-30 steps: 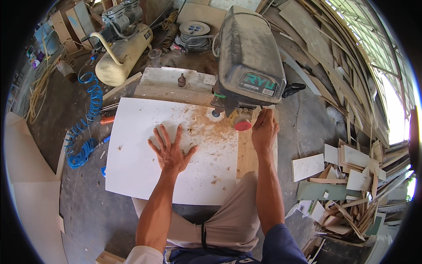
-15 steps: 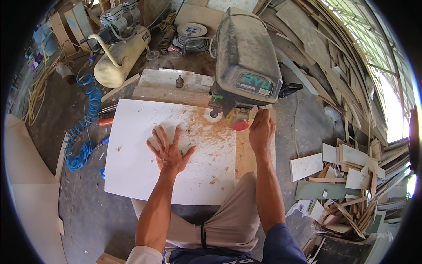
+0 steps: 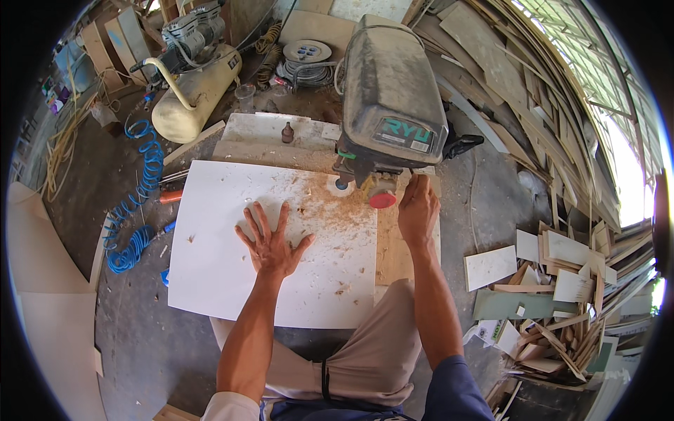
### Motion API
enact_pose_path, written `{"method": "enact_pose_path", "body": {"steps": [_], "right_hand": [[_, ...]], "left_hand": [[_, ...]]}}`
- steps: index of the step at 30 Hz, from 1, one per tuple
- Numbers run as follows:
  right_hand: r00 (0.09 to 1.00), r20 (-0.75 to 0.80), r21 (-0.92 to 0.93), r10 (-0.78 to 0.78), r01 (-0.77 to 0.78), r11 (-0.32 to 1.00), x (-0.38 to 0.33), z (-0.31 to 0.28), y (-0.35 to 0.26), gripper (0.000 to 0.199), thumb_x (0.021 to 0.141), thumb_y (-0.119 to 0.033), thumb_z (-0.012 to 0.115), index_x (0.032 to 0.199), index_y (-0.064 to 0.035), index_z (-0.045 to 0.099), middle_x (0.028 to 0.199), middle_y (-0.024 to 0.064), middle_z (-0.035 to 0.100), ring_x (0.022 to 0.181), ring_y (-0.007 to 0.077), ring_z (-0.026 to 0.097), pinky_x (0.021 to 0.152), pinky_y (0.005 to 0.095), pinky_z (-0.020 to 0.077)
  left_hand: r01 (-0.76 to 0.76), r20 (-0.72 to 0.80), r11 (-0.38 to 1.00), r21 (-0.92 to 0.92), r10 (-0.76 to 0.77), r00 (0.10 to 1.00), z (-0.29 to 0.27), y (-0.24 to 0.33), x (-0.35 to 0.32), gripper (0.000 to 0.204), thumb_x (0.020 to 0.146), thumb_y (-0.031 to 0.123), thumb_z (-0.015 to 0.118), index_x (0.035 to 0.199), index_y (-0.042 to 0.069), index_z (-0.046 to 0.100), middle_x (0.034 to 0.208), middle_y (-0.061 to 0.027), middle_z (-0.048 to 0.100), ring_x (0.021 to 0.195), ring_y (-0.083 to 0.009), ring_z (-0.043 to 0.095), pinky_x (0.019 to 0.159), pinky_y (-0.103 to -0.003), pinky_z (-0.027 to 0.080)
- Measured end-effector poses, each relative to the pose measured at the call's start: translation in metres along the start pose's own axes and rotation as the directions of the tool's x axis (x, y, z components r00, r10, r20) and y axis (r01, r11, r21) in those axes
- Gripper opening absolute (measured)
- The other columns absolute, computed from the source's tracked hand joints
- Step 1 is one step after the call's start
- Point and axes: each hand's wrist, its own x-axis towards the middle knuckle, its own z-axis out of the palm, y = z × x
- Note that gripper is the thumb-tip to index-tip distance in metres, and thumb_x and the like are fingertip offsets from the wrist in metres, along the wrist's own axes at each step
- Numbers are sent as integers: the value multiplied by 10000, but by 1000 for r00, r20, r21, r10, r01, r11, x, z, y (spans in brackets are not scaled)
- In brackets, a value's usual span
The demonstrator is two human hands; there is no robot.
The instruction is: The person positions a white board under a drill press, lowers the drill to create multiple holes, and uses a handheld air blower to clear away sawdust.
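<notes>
A white board [image 3: 210, 274] lies flat under the head of a dusty drill press [image 3: 393, 77]. My left hand [image 3: 269, 242] rests palm down on the board, its fingers spread. To the right of the machine's round red knob [image 3: 382, 201], my right hand [image 3: 419, 210] is closed in a fist around the drill press's feed lever. Only a short dark piece of that lever shows above the fist. The drill bit [image 3: 342, 184] is down at the board's far right part, with brown wood shavings [image 3: 326, 200] scattered around it.
A cream air compressor [image 3: 189, 105] stands at the far left, with a coiled blue air hose [image 3: 147, 161] below it. Behind the board are a cable reel [image 3: 307, 52] and a small dark chuck-like piece [image 3: 287, 132]. Wood offcuts [image 3: 554, 295] are heaped at the right.
</notes>
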Motion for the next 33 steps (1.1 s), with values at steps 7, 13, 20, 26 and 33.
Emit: {"method": "enact_pose_path", "body": {"steps": [7, 13, 20, 26, 33], "right_hand": [[996, 68, -57, -60, 64, 996, 1, -4, 8, 124, 1060, -97, 588, 975, -27, 530, 825, 222, 646, 700, 470, 642, 602, 562, 495], [996, 72, -68, -55, 60, 996, 1, -4, 9, 148, 1065, -117, 592, 971, -24, 527, 832, 229, 657, 680, 458, 648, 591, 554, 504], [994, 100, -48, -34, 39, 998, 2, -5, 5, 150, 1057, -110, 600, 966, -18, 523, 818, 225, 649, 707, 466, 647, 611, 560, 497], [988, 147, 60, -46, 38, 997, 10, -16, 5, 101, 1048, -94, 589, 1005, -22, 532, 825, 236, 651, 751, 482, 650, 640, 567, 487], [980, 111, 384, -168, 113, 916, 66, -39, 17, 223, 976, 33, 482, 1192, 0, 528, 954, 302, 693, 874, 526, 679, 740, 535, 527]], "left_hand": [[11, 6, 1000, -11, -11, 1000, -4, 3, -1, 1060, 875, 930, 442, 1717, 366, 134, 1768, -225, -148, 1622, -445, -173, 1242, -726, -94], [12, -9, 1000, -17, -12, 1000, -5, 3, -2, 1058, 873, 929, 450, 1716, 364, 149, 1770, -233, -123, 1625, -446, -160, 1245, -721, -94], [11, -14, 1000, -3, -11, 1000, -3, 2, -3, 1062, 871, 930, 452, 1716, 363, 149, 1770, -240, -109, 1624, -452, -150, 1246, -719, -91], [4, -32, 1000, -28, -5, 999, -4, 4, -3, 1063, 867, 927, 468, 1714, 357, 173, 1770, -244, -97, 1624, -459, -139, 1242, -727, -80], [-13, -63, 1000, -26, 11, 998, 0, 6, -2, 1073, 856, 925, 493, 1713, 355, 187, 1769, -251, -80, 1624, -477, -108, 1237, -740, -61]]}}
